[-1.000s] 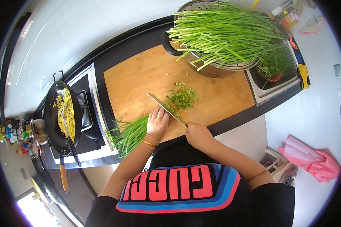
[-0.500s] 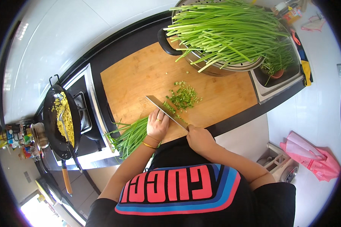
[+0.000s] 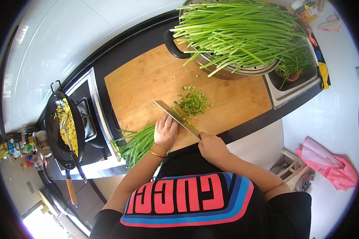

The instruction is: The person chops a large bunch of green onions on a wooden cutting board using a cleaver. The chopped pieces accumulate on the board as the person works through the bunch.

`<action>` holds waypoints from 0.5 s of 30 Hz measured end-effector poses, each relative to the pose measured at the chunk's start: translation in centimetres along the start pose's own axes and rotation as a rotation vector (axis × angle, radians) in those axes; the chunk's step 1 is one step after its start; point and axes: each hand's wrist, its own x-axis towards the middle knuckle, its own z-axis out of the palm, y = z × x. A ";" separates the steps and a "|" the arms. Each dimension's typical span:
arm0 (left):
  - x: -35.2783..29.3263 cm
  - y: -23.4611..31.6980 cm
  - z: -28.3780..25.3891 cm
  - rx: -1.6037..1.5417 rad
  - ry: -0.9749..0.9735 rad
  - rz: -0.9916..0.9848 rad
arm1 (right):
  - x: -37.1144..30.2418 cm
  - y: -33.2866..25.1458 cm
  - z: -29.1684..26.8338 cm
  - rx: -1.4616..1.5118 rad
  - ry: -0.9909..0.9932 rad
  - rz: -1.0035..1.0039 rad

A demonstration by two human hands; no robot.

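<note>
Cutting board [image 3: 147, 79], roomy beyond knife [image 3: 184, 124] and hands [image 3: 166, 130] by near edge

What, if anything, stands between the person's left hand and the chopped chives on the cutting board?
The kitchen knife, held in the right hand: its blade lies slantwise between the left hand and the chopped chives on the wooden cutting board. Nothing visible separates the left hand from the uncut chives.

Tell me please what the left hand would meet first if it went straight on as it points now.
Most likely the knife blade, just ahead of the left hand; whether they touch is unclear.
</note>
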 end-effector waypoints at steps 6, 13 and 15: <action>0.0 0.0 -0.1 -0.008 -0.002 -0.009 | -0.1 -0.7 -0.6 -0.028 -0.009 -0.015; 0.1 -0.1 -0.1 -0.012 -0.016 0.001 | 0.6 -0.8 -0.6 -0.008 -0.060 0.028; 0.3 0.0 -0.2 -0.005 -0.009 0.003 | 1.0 -0.9 -0.4 -0.005 -0.075 0.039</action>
